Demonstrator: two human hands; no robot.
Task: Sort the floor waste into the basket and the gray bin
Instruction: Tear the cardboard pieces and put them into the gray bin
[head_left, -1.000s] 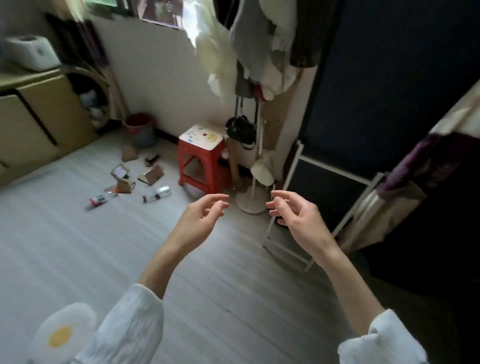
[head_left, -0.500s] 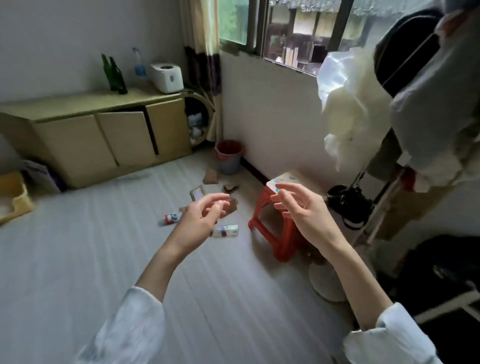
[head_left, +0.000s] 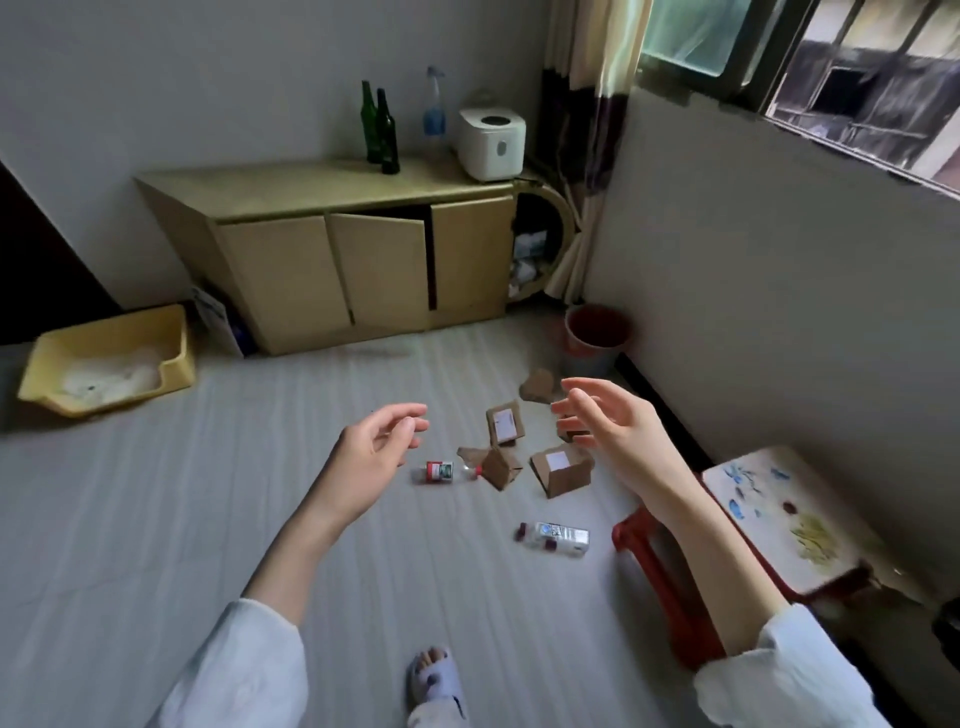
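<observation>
Your left hand (head_left: 375, 451) and right hand (head_left: 610, 427) hang empty, fingers loosely spread, above the floor. Below them lie cardboard boxes (head_left: 563, 469) and two bottles (head_left: 440, 472). The gray bin (head_left: 597, 338) stands beyond, by the wall.

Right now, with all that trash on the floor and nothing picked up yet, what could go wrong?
1. The bottle with the white label lies on its side ahead of the slippered foot; stepping on it might make it roll and cause a slip.
2. The red stool stands close on the right, so bending down could bump it.
3. The cardboard pieces are scattered; small scraps might get missed. Both hands are empty.
</observation>
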